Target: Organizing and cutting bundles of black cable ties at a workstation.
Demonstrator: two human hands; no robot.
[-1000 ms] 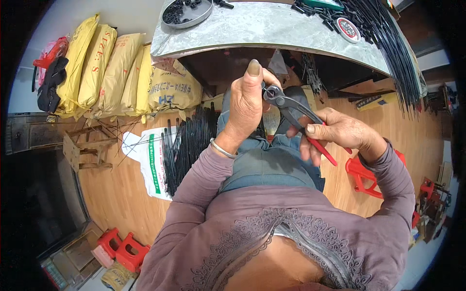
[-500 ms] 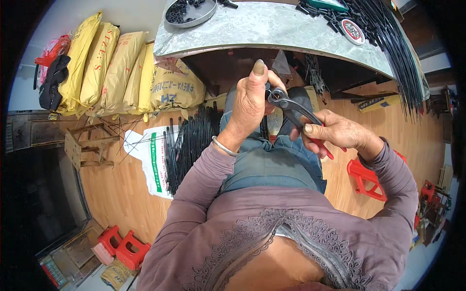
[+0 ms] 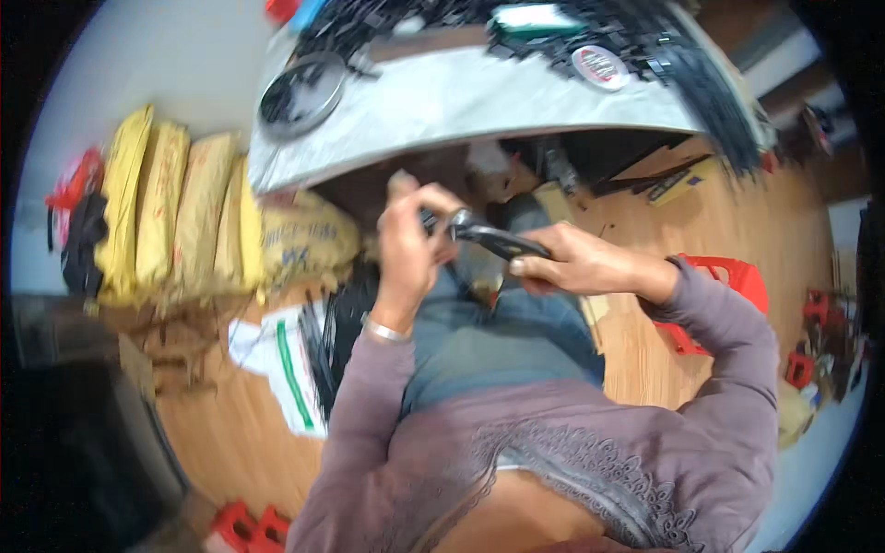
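A: How is the left hand [image 3: 406, 241] set?
B: Its fingers are curled in, with the thumb pointing up, and they pinch a small dark piece [image 3: 427, 221]. Blur hides the piece's exact shape.

A: And the right hand [image 3: 579, 260]?
B: Closed around the handles of the black pliers [image 3: 502, 242], thumb along the near side. The pliers' head points at the left hand, right beside the dark piece; I cannot tell whether it bites on it.

A: Where does all this sit?
B: In front of the body, over the trousers [image 3: 507, 346], the pliers bridging the gap between the hands.

A: Which edges are near?
B: The front edge of the table [image 3: 433, 106] curves past just beyond the left thumb in this view; how far above or below, I cannot tell. The right forearm passes across a red stool [image 3: 742, 286].

A: Room to the sides?
B: Wooden floor [image 3: 230, 429] shows on both sides, and the yellow sacks [image 3: 166, 212] stand well apart, to the left.
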